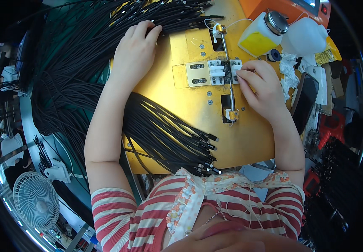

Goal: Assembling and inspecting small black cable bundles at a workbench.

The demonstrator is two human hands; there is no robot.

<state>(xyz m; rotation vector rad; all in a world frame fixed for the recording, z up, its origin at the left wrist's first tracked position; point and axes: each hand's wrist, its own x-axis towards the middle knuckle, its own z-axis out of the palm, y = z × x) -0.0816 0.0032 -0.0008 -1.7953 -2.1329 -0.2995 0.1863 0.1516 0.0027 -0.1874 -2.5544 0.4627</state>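
My left hand [136, 52] reaches over the upper bundle of black cables [177, 16], palm down. Its thumb and index finger are apart, with the tips at the cables' edge and no cable plainly gripped. On the gold metal plate, my right hand [260, 86] pinches with thumb and index finger at the right white block [235, 69] of a small fixture. What lies between those fingertips is hidden. Facing it is the left white block [216, 72], mounted on a slotted metal bracket [198, 74]. A thin metal rod [232, 95] runs in line with the gap.
A second cable bundle [169, 128] fans out near my body, its plugs at the plate's front. Right of the plate are a yellow-filled bottle [255, 40], a white jar [305, 38], crumpled tissue [288, 71] and a phone [305, 98]. An orange machine [288, 10] stands behind; a fan [36, 201] sits left.
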